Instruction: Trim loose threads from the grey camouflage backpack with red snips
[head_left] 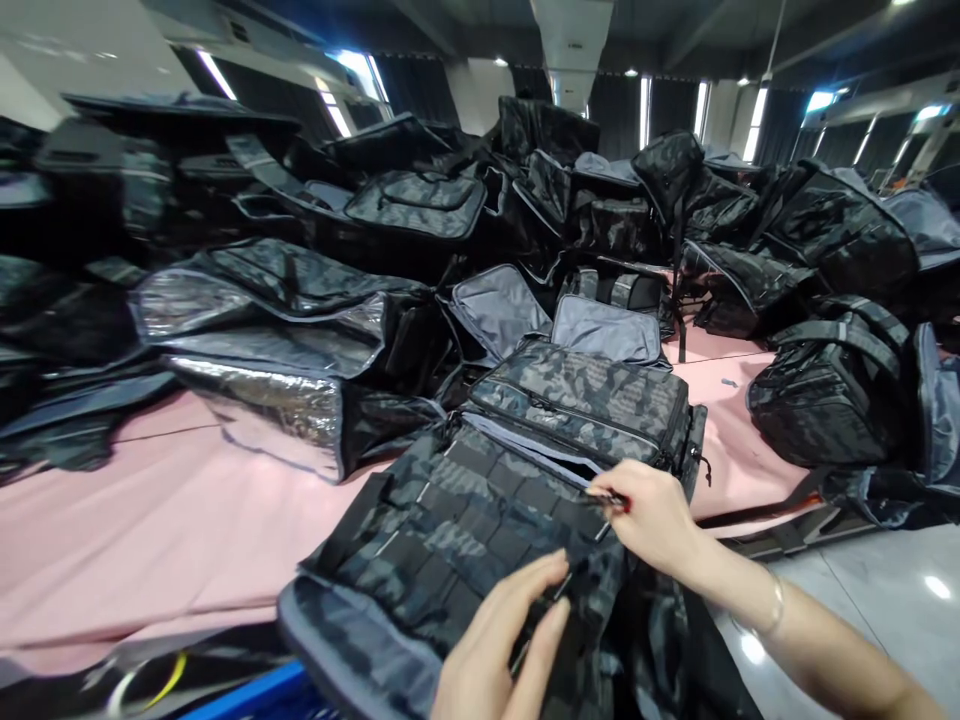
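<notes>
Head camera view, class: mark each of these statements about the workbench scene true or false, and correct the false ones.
1. The right hand pinches a small red-tipped tool. True.
2. The left hand rests on a camouflage bag. True.
3. The table cover is green. False: it is pink.
4. Only one bag lies on the table. False: many dark bags are piled behind.
5. The silver-lined bag lies left of the camouflage bag. True.

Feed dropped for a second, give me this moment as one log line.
left hand: flat on camo bag flap | right hand: pinching small red-tipped tool at bag opening | pink table | bags piled behind
</notes>
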